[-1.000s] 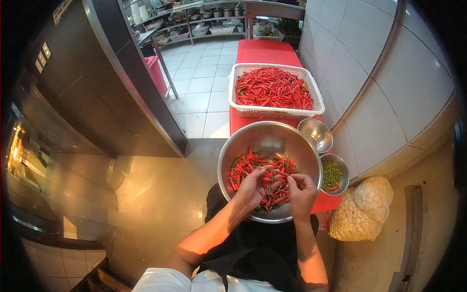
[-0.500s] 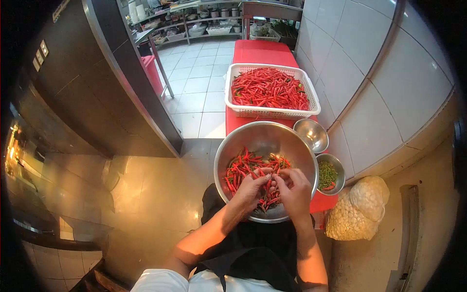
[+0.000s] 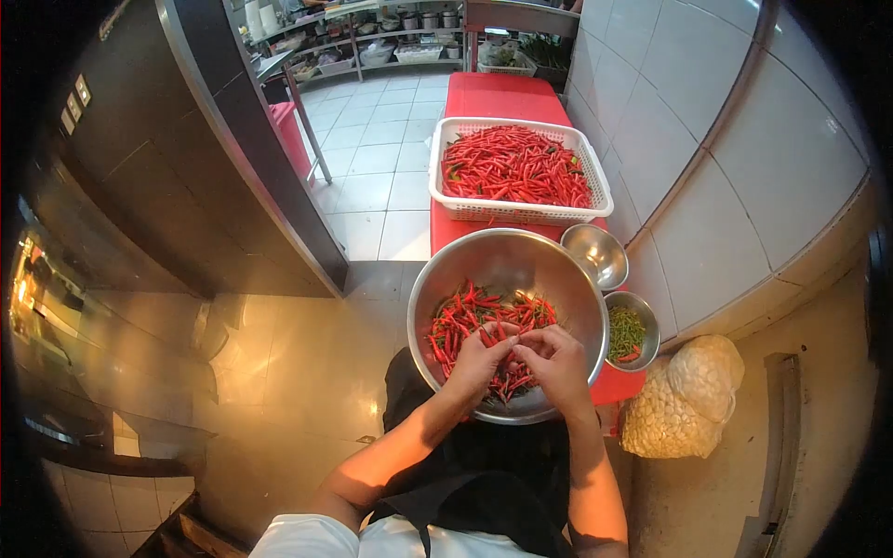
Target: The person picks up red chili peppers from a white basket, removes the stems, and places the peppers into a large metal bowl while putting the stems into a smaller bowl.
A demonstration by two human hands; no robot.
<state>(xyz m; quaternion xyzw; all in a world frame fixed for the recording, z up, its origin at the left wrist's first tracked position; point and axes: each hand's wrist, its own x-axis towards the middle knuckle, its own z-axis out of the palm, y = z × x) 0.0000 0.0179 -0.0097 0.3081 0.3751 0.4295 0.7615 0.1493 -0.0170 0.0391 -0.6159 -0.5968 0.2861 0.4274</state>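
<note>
A large steel bowl (image 3: 507,249) rests at the near end of a red table, with red chilies (image 3: 453,325) inside. Over the chilies, my left hand (image 3: 480,361) is closed on a red chili (image 3: 499,337). My right hand (image 3: 554,365) meets it, thumb and fingers pinched together at the left fingertips; whatever is between them is too small to make out. Right of the big bowl, a small steel bowl (image 3: 648,316) holds green stems (image 3: 625,333) and a bit of red. An empty small bowl (image 3: 595,253) stands just behind it.
Behind the bowls, a white basket (image 3: 595,191) full of red chilies stands on the red table (image 3: 507,93). A bulging pale bag (image 3: 684,400) lies at the right by the tiled wall (image 3: 791,177). Metal shelves (image 3: 391,37) with containers line the back.
My right hand has moved slightly left, its fingers drawing in against my left fingertips. My left hand stays nearly in place over the bowl.
</note>
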